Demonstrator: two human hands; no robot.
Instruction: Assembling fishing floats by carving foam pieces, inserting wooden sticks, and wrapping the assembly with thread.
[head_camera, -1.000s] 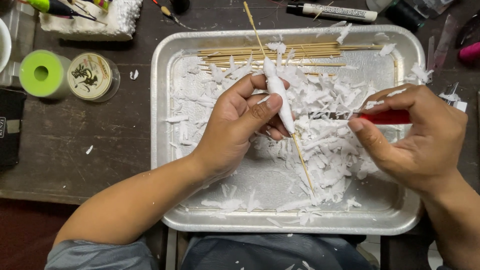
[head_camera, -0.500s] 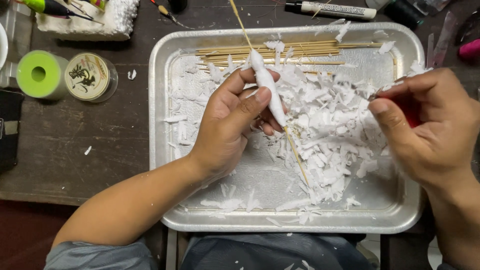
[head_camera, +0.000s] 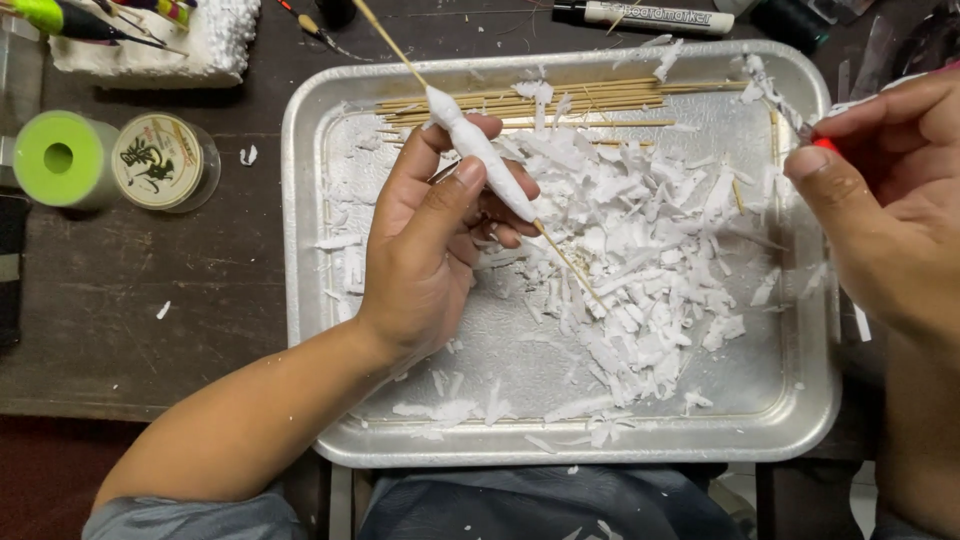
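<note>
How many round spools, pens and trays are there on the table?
Round spools: 2, a green spool and a clear spool beside it
Marker pens: 1, a white marker at the top
Metal trays: 1, the metal tray full of white shavings
Total: 4

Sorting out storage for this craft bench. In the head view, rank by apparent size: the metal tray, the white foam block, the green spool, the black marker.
1. Metal tray, by far the largest.
2. White foam block, though cut off by the frame.
3. Green spool and black marker: too alike to rank, one round, one long and thin.
</note>
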